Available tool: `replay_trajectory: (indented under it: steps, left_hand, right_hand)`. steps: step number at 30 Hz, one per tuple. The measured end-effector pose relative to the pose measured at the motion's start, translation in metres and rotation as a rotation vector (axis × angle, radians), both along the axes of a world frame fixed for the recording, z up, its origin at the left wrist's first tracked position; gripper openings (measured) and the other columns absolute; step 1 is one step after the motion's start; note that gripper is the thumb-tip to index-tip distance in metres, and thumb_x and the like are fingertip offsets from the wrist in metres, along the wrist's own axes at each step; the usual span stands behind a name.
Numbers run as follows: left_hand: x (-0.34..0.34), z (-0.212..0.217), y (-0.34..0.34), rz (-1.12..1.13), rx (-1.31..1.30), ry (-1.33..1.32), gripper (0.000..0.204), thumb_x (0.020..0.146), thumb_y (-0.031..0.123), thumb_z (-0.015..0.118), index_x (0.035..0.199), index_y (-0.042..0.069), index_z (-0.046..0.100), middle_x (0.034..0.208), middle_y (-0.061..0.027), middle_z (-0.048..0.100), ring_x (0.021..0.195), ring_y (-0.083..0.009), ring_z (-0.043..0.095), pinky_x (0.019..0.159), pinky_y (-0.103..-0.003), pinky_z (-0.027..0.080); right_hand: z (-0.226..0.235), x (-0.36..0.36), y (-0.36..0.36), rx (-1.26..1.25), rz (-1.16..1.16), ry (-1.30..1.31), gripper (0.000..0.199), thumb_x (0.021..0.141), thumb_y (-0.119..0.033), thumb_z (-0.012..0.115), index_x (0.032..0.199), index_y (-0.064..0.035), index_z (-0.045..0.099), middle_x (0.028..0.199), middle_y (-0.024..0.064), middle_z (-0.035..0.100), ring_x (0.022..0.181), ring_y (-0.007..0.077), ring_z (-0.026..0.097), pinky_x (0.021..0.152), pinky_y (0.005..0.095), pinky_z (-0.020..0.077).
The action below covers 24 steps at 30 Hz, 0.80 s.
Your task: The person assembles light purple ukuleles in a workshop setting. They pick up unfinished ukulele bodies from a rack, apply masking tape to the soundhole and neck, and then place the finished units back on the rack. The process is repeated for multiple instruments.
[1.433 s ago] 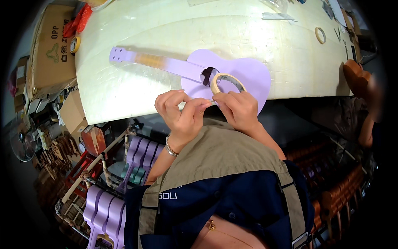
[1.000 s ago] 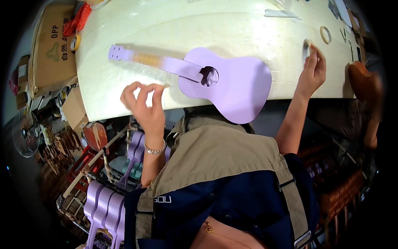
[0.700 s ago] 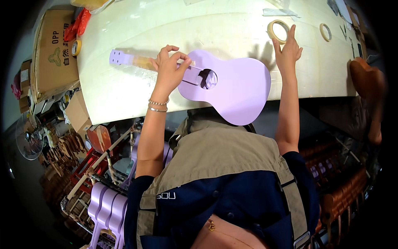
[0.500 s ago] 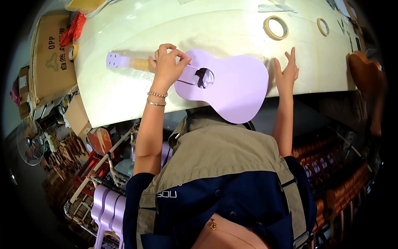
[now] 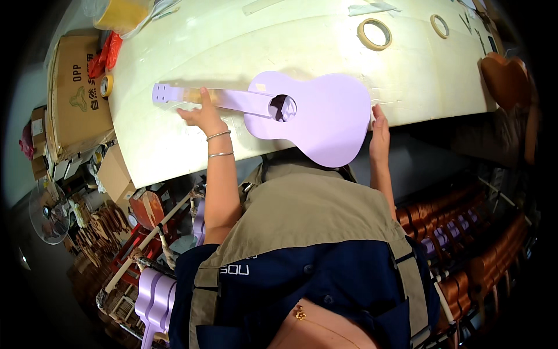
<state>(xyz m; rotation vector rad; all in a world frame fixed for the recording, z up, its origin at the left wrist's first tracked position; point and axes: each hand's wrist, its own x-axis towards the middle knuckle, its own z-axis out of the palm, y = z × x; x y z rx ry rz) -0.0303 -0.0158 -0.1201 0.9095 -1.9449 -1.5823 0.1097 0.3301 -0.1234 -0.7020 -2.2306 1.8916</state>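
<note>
A light purple ukulele (image 5: 325, 113) lies face up, its headstock (image 5: 163, 93) to the left and the near edge of its body at my apron. Its neck shows a tan strip along part of its length, and a small pale yellowish patch sits on the upper left of the body. My left hand (image 5: 206, 115) is at the neck, fingers apart, one finger reaching across it. Against the body's right end rests my right hand (image 5: 379, 134), fingers stretched out; whether it presses on the rim I cannot tell.
Two rolls of tan tape (image 5: 375, 35) lie on the pale table (image 5: 314, 52). A cardboard box (image 5: 75, 99) and a yellow tape roll (image 5: 106, 86) are at left. Racks of brown instrument bodies (image 5: 476, 267) stand low right; purple ones (image 5: 154, 296) hang low left.
My left hand has moved from a pinch at the body's upper left edge down and left to the neck. My right hand has come in beside the body's right end.
</note>
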Motion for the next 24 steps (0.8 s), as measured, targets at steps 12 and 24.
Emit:
replay_trajectory:
  steps: [12, 24]
  left_hand:
    - [0.043, 0.149, 0.044, -0.646, 0.541, 0.114, 0.042, 0.092, 0.020, 0.043, 0.121, -0.007, 0.029, 0.106, -0.0293, 0.052, 0.100, -0.0374, 0.055, 0.085, -0.042, 0.047]
    - [0.066, 0.178, 0.028, -0.651, 0.455, 0.186, 0.044, 0.092, 0.022, 0.043, 0.123, -0.005, 0.028, 0.105, -0.0264, 0.053, 0.098, -0.0329, 0.056, 0.081, -0.040, 0.050]
  right_hand:
    - [0.011, 0.022, -0.024, -0.901, -0.129, 0.084, 0.072, 0.090, -0.056, 0.011, 0.128, 0.0007, 0.035, 0.121, 0.0123, 0.048, 0.109, 0.0222, 0.048, 0.092, 0.0336, 0.0395]
    - [0.046, 0.028, -0.031, -0.910, -0.123, 0.052, 0.072, 0.091, -0.056, 0.013, 0.125, 0.0015, 0.039, 0.118, 0.0114, 0.051, 0.105, 0.0197, 0.050, 0.090, 0.0304, 0.0399]
